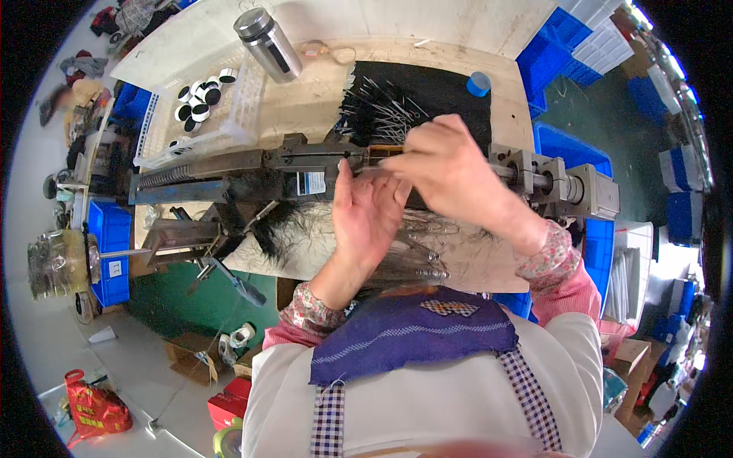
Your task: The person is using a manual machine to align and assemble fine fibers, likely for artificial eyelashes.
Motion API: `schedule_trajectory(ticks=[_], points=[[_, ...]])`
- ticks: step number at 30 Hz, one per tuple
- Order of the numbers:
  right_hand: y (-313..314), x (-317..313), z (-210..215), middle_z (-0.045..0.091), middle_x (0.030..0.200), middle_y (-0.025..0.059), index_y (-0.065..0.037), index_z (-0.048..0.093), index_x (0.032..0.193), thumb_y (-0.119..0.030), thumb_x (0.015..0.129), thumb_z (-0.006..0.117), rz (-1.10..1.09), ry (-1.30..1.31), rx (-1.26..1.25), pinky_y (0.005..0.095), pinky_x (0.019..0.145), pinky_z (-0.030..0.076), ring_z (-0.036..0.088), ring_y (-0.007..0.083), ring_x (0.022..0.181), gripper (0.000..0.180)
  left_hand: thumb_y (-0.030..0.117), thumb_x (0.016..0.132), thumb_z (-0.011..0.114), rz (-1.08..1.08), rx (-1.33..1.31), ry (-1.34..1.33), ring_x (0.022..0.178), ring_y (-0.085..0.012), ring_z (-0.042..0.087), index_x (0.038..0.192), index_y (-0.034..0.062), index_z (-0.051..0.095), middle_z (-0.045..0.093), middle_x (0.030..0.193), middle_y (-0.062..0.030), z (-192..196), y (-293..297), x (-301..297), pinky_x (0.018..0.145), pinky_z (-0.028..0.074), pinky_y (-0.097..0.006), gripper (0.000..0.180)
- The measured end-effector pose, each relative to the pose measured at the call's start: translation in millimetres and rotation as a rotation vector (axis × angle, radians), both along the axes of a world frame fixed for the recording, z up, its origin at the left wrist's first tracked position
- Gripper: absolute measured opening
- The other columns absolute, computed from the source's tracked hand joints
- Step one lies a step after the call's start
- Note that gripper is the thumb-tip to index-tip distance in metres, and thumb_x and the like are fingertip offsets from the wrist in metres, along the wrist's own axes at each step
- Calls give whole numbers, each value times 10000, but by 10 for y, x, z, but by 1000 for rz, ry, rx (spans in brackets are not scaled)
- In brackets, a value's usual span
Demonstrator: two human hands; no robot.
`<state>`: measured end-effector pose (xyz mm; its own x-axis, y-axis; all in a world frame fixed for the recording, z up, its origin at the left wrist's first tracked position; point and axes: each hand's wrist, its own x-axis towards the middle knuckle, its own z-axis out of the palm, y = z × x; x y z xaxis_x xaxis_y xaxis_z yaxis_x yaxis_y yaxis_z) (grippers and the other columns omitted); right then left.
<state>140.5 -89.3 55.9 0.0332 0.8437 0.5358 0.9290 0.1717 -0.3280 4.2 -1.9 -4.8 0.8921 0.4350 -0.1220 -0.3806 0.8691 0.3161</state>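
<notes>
My left hand [368,217] is palm up at the middle of a long metal machine [305,156], its thumb stretched apart from partly bent fingers. I see nothing certain lying in it. Just to its right, my right hand [450,164] is closed, fingertips pinched over the left fingers; what it pinches, if anything, is too small and blurred to make out. Behind the hands lies a black cloth [466,114] with several thin metal rods [389,107] on it. Dark bristle-like fibres [267,229] hang at the machine's near side, and a pile of thin wire-like strands [424,256] lies close to my body.
A clear plastic basket [153,137] holds several white-and-black round pieces [200,112]. A steel flask [269,47] stands behind it, and a blue cap [479,83] sits on the cloth. Blue crates [107,259] flank the bench. A metal clamp-like arm [237,282] juts out below left.
</notes>
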Motion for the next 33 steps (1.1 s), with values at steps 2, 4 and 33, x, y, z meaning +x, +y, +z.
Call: schedule_trajectory(ticks=[2, 4, 33], points=[[32, -11, -69, 546, 709, 26, -145, 693, 846, -103, 738, 661, -58, -73, -17, 350, 775, 405, 573, 217, 731, 120, 489, 980, 338, -3, -9, 10, 1266, -289, 420, 1210, -95, 430, 478, 1287, -188, 53, -15, 7, 1130, 282, -391, 634], [107, 201, -66, 558, 715, 43, -136, 695, 853, -102, 749, 660, -158, 83, 19, 363, 782, 408, 585, 230, 744, 115, 484, 984, 336, 11, -11, 18, 1249, -255, 439, 1186, -66, 463, 508, 1256, -156, 79, -10, -27, 1121, 288, -382, 599], [125, 186, 53, 603, 749, 71, -139, 638, 901, -133, 839, 562, -144, 67, 61, 415, 666, 458, 623, 269, 742, 99, 425, 971, 387, 112, -124, -21, 1294, -334, 381, 1252, -128, 353, 420, 1326, -235, 65, -24, -35, 1135, 280, -415, 621]])
